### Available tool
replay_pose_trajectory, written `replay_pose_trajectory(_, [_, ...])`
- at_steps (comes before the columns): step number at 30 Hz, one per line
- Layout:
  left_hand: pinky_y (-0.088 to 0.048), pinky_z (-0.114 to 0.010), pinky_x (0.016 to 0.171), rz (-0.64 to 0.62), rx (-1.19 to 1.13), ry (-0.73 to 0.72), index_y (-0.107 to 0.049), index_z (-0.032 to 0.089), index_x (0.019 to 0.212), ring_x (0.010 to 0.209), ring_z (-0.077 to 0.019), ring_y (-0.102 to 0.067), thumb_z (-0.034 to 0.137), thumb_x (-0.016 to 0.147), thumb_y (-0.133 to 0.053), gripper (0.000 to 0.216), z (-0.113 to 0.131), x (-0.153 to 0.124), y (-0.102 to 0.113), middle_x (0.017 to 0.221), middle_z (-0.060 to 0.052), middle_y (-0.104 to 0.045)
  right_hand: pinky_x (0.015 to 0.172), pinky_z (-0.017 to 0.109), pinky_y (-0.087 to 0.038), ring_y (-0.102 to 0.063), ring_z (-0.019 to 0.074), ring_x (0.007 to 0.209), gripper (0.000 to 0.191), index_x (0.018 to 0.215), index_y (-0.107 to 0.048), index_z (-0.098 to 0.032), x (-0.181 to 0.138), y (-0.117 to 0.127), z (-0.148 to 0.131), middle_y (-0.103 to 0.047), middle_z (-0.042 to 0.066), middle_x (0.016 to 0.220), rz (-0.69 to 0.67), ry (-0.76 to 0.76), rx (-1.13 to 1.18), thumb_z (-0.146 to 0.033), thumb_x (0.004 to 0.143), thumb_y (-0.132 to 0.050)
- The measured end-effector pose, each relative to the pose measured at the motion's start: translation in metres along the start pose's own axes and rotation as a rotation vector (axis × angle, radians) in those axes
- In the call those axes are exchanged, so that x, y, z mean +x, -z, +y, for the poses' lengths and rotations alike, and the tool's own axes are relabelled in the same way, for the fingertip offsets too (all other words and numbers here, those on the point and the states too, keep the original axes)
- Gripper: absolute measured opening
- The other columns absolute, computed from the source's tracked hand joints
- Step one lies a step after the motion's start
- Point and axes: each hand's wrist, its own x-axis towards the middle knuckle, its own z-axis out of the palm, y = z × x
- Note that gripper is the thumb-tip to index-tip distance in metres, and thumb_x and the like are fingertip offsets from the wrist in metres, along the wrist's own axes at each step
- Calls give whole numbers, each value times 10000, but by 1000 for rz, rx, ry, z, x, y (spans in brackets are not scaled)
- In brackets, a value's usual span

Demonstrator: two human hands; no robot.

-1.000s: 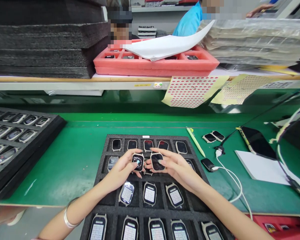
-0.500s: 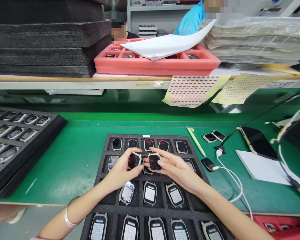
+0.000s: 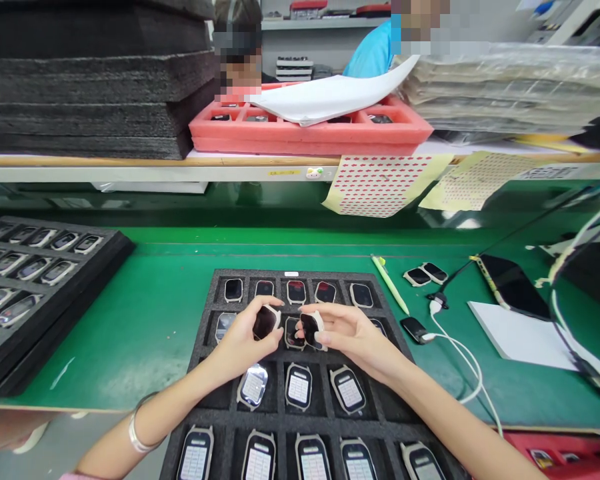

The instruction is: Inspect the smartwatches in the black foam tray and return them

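Dark-screened, pale-rimmed rounded-square watch [image 3: 265, 323] is clamped in left hand [image 3: 246, 335]; similar pale-rimmed watch [image 3: 309, 328] in right hand [image 3: 359, 333]. Edges are gripped, presumably for screen visibility. Black foam compartmented tray [image 3: 325, 421] is set beneath hands.

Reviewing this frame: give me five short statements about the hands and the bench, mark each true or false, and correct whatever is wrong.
1. The left hand holds a smartwatch. True.

2. Only one hand is holding anything. False: the right hand grips a second smartwatch.

3. A light-green pen lies to the right of the black foam tray below the hands. True.

4. No bracelet is in view. False: a silver bracelet is worn around the left forearm.

5. A phone lies farther right than the pen. True.
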Motion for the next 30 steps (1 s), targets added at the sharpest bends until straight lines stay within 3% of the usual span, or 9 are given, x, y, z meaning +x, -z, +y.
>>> replay_pose_trajectory(5, [-419,-273,795,-23,74,-42,-468,194,1136,889,-181,-555,126,769,-520,377,16,3,1,996,-28,-587,853,278,-459,-639,175,955,313,1109,-663,-231,0,-1,-1,-684,48,1013,-8,11,4,-235,799,-706])
replay_pose_trajectory(9, [-423,-260,740,-43,114,-57,-481,190,1126,778,-162,-553,128,765,-513,367,25,9,1,886,-3,-596,857,272,-457,-648,169,918,332,1080,-683,-215,0,1,-1,-699,51,973,-12,1,37,-211,754,-744])
replay_pose_trajectory(13, [-410,-264,756,-60,133,-66,-506,182,1081,822,-171,-543,125,743,-516,343,18,11,-2,916,-16,-590,837,268,-464,-650,167,890,340,1035,-703,-194,-1,2,-2,-712,66,962,33,-1,27,-192,703,-778])
replay_pose_trajectory(18, [-407,-242,669,-44,52,-19,-501,175,1103,676,-133,-495,119,737,-509,370,7,11,-4,816,14,-547,815,320,-477,-659,198,860,378,1081,-678,-188,0,2,-4,-704,81,961,40,7,7,-240,716,-763])
replay_pose_trajectory(23, [-397,-234,646,-35,17,-4,-506,172,1104,673,-128,-493,120,737,-515,371,7,9,-4,855,4,-557,827,340,-472,-656,211,872,370,1077,-673,-190,-1,1,-7,-702,83,962,38,-5,-13,-251,722,-757])
replay_pose_trajectory(30, [-395,-246,693,-29,24,-14,-496,179,1098,722,-140,-493,104,744,-488,362,8,5,-4,849,4,-548,737,290,-471,-634,193,867,358,1043,-676,-182,-3,-1,-7,-694,71,925,66,-31,-50,-245,704,-773])
